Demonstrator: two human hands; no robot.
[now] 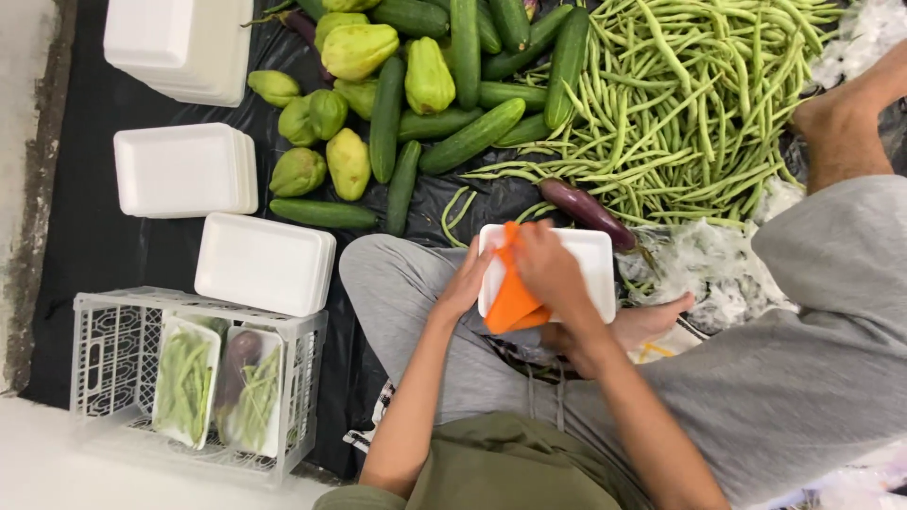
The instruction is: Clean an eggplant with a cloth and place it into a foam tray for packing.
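Note:
A white foam tray (590,260) rests over my lap. My left hand (470,280) grips its left edge. My right hand (548,269) lies on top of the tray and holds two orange carrots (511,295) against it. A dark purple eggplant (586,211) lies just beyond the tray, touching its far edge.
A heap of green beans (680,94) lies ahead on black sheeting, with cucumbers (470,137) and pale green chayotes (348,162) to its left. Stacks of white foam trays (184,170) sit at left. A white crate (113,312) holds two wrapped vegetable trays. Crumpled plastic (704,269) lies at right.

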